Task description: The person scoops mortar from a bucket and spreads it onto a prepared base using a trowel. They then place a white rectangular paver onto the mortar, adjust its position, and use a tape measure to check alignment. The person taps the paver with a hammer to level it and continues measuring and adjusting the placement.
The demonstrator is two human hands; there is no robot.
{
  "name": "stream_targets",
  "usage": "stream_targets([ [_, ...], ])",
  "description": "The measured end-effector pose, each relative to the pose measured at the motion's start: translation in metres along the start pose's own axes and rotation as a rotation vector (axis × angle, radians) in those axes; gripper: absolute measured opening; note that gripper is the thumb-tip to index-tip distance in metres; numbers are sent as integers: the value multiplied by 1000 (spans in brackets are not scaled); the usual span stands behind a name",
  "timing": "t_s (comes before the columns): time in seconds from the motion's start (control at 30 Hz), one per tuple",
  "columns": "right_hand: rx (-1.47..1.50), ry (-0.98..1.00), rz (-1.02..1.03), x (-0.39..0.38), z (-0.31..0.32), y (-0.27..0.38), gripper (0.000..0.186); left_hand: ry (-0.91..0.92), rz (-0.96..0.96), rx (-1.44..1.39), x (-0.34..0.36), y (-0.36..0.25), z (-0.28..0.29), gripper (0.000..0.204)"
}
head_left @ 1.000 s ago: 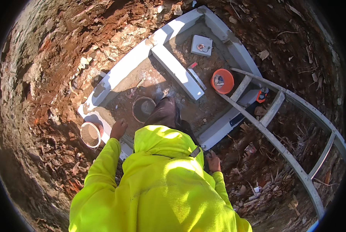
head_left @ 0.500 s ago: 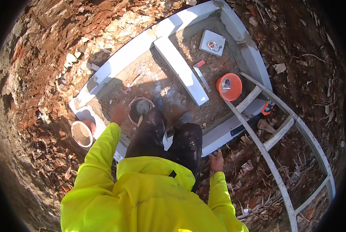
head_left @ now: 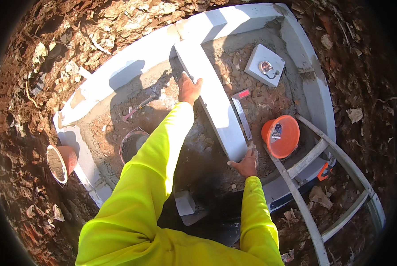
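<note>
A long white block (head_left: 214,95) lies across the walled pit, its far end against the curved wall of white blocks. My left hand (head_left: 189,91) is at the block's left side toward the far end, thumb spread out over its edge. At the near end is my right hand (head_left: 246,163), with thumb and fingers spread around the corner. Neither hand has its fingers wrapped around the block. A metal square with a red patch (head_left: 241,116) lies along the block's right side. To the left, a hammer (head_left: 138,107) rests on the dirt.
An orange bucket (head_left: 283,144) stands by a metal ladder (head_left: 304,195) on the right. A white square block (head_left: 257,73) carries a tape-like round tool. A mortar bucket (head_left: 134,141) is partly behind my left arm; another bucket (head_left: 68,162) is outside the left wall. A handsaw (head_left: 325,171) lies right.
I have bent forward over the pit. Both hands have moved from the near wall and the mortar bucket to the long white block, which seems to lie where it was.
</note>
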State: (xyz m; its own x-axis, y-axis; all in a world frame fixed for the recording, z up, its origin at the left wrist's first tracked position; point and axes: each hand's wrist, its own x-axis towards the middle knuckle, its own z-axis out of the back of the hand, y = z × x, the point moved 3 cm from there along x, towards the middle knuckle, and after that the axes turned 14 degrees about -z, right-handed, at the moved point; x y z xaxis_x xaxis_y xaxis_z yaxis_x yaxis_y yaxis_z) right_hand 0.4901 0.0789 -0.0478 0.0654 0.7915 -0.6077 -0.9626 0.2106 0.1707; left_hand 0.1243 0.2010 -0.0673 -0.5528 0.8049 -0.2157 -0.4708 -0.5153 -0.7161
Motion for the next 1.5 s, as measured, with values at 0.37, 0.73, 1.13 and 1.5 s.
stream_targets([
  [0.37,-45,18,-1,22,-31,25,113,-253,113,-148,39,35,-59,83],
  [0.73,-23,-42,134,7,-46,23,107,-292,27,-130,45,47,-52,74],
  [1.13,-78,43,154,20,-43,12,115,-250,-74,-201,60,65,-65,81],
  [1.5,-96,227,163,26,-19,12,113,-300,-49,-112,69,80,-65,90],
])
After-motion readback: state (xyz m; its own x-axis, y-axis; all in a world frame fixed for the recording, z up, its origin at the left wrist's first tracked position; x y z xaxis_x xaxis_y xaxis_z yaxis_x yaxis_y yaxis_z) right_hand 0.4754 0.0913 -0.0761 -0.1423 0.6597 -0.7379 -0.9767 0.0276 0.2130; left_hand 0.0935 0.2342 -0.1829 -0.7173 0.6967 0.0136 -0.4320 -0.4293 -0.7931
